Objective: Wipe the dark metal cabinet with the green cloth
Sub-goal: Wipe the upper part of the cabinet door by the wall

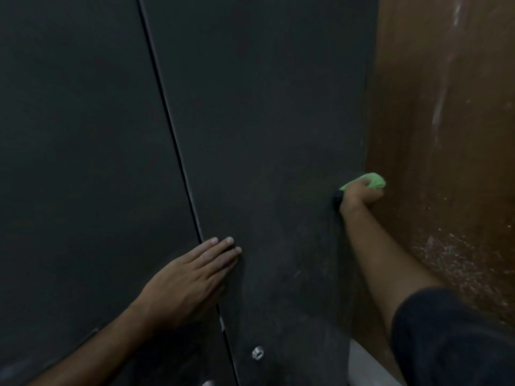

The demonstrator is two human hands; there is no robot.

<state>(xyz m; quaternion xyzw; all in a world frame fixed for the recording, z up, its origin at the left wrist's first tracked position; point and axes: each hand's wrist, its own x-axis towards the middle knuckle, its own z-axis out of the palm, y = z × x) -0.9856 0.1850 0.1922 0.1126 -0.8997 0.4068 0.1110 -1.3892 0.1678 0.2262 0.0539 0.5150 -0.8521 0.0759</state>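
The cabinet [264, 135] fills most of the view, its two dark doors meeting at a thin seam. The right hand [359, 197] has its grip closed around the cloth [373, 181], bunched green at the cabinet's right edge, beside a brown wall [446, 135]. The left hand [189, 280] lies flat, fingers together, across the seam. A small metal lock [257, 352] sits lower down.

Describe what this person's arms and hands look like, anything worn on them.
Both hands are bare, with no gloves or rings that show. The left hand and its forearm are uncovered all the way to the picture's edge. The right hand has a dark band, perhaps a watch, at the wrist. A dark short sleeve covers the right upper arm, leaving the forearm uncovered.
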